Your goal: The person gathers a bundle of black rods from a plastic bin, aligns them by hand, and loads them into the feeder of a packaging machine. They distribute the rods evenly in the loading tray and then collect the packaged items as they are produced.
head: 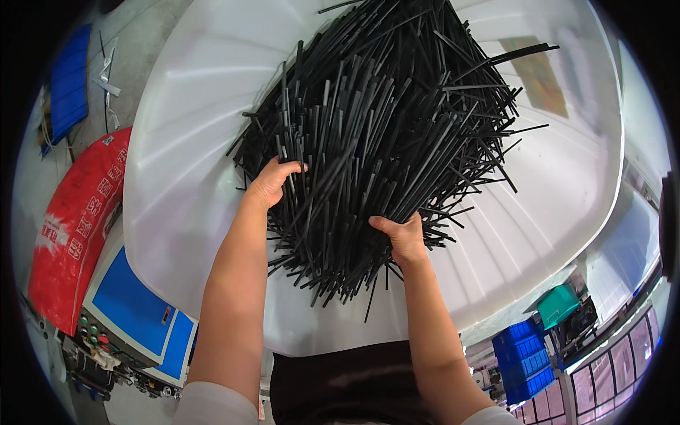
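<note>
A large heap of thin black rods or tubes (382, 122) lies in a big white plastic tub (196, 117). My left hand (273, 180) is at the left side of the heap, its thumb lying over the rods and its fingers hidden among them. Lower and to the right, my right hand (404, 236) clasps a thick bunch of rods from the side, thumb on top. Between the two hands the rods stand roughly lined up, fanning away from me. Around the edges, many rods lie crosswise and loose. Whether the rods are hollow is hard to tell.
The tub's rim (619, 138) curves around the heap. At the left are a red bag or cover (79, 239) bearing writing and a blue-and-white machine (133, 297) with buttons. Stacked blue bins (523, 361) and a green container (558, 306) stand at the lower right.
</note>
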